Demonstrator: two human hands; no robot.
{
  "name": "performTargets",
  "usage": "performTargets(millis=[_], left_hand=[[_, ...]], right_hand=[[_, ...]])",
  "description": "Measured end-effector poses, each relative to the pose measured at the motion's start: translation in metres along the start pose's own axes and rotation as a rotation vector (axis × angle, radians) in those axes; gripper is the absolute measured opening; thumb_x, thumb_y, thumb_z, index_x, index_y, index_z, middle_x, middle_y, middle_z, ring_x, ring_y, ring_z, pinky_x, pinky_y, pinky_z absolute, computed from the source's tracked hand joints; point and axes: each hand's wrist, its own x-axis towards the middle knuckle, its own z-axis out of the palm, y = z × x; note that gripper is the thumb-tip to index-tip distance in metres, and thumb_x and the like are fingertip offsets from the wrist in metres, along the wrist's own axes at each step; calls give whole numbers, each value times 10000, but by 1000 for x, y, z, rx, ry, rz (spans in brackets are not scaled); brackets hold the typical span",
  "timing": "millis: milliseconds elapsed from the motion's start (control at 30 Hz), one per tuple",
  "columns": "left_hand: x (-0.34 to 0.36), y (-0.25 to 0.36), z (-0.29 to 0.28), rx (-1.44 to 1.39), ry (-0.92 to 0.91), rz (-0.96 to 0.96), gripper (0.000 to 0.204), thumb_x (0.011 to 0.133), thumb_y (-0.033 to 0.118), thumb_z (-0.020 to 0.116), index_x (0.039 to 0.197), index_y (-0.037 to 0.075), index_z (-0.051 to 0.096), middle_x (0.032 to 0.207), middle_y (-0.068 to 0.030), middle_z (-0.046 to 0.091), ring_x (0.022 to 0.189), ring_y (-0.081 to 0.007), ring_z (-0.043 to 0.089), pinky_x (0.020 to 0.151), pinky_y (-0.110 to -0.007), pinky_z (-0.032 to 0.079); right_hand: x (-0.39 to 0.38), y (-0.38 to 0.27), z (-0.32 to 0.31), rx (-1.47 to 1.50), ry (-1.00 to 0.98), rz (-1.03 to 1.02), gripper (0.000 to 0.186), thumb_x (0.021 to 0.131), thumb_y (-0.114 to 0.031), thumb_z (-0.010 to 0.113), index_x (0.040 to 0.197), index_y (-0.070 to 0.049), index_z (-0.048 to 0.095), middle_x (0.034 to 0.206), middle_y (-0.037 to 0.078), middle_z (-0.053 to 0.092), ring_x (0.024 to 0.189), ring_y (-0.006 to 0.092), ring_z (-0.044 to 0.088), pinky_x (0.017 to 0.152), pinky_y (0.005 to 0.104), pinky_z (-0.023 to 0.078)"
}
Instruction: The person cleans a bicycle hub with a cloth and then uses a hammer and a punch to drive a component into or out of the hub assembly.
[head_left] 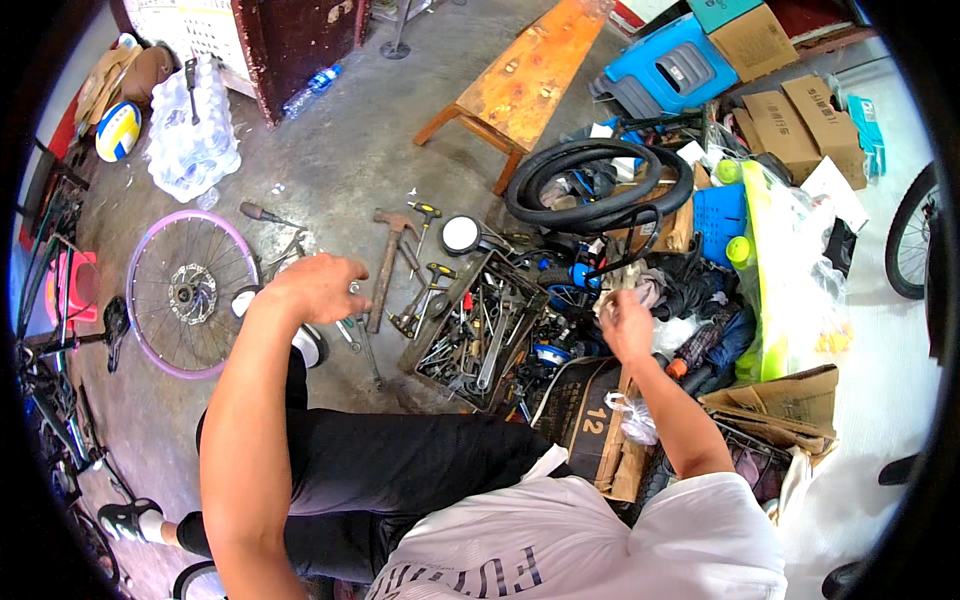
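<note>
My left hand (318, 287) hovers over the floor just left of a claw hammer (388, 262). Its fingers are loosely bent and apart; a small shiny ring shape shows by the fingertips, and I cannot make out whether they touch it. On the right, my right hand (627, 328) is over a heap of parts, its fingers curled together beside a greyish rag (648, 286). What those fingers hold, if anything, is hidden. Between my hands stands a tool box (412, 362) full of wrenches and other tools. Yellow-and-black handled tools (428, 212) lie beyond it.
A purple-rimmed bicycle wheel (240, 232) lies at left. Black tyres (600, 222) top the heap at right, near a blue basket (718, 225). Beyond are a wooden bench (525, 75), a blue plastic stool (665, 70) and cardboard boxes (790, 130). Wrapped bottles (192, 135) stand far left.
</note>
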Motion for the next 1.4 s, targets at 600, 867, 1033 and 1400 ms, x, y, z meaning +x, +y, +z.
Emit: performTargets(millis=[600,867,1033,1400], left_hand=[[-10,-20,-4,-158,396,-29,438,950,303,705,1272,7,680,1038,-209,740,1003,-392,710,887,-469,550],[-8,-5,-6,-117,392,34,439,952,295,715,1290,21,657,1061,-198,723,1021,-394,700,872,-486,560],[0,1,-13,-97,411,-45,513,925,254,737,1368,37,600,1162,-185,676,1046,-404,685,858,-497,560],[244,127,-57,270,760,268,634,931,197,658,1502,-18,486,1583,-279,443,1488,-405,425,1242,-509,324]], right_hand=[[13,-4,3,51,132,14,252,929,-264,692,1086,-69,669,897,189,711,823,401,699,754,503,542],[-2,-99,71,207,-306,-474,237,899,-223,718,1081,-91,643,1003,129,666,976,353,665,886,473,509],[32,-116,120,341,-296,-332,297,895,-199,710,1158,-74,647,1076,165,630,1057,379,614,927,487,494],[270,-97,190,382,217,311,350,874,-57,592,1209,24,650,1264,292,582,1204,475,555,1066,515,450]])
